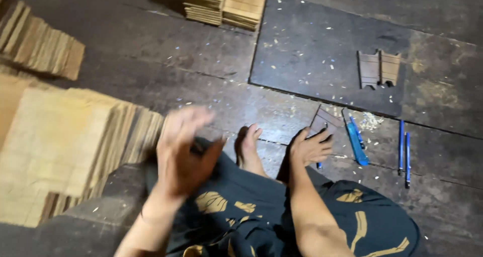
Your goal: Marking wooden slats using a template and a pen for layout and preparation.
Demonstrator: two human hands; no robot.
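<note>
My left hand (pixel 183 154) is raised, blurred and empty with fingers wide, my right hand (pixel 311 147) pinches the small dark wood piece (pixel 326 121) on the floor (pixel 211 61) just beyond my foot (pixel 248 147), blue cutter (pixel 356 142) right, so I judge pickup's underway and lifting needs firmer fingers.

Dim light, pale floor glare, motion blur

Right hand (pixel 311 147) on dark wooden piece (pixel 324 121)
</note>
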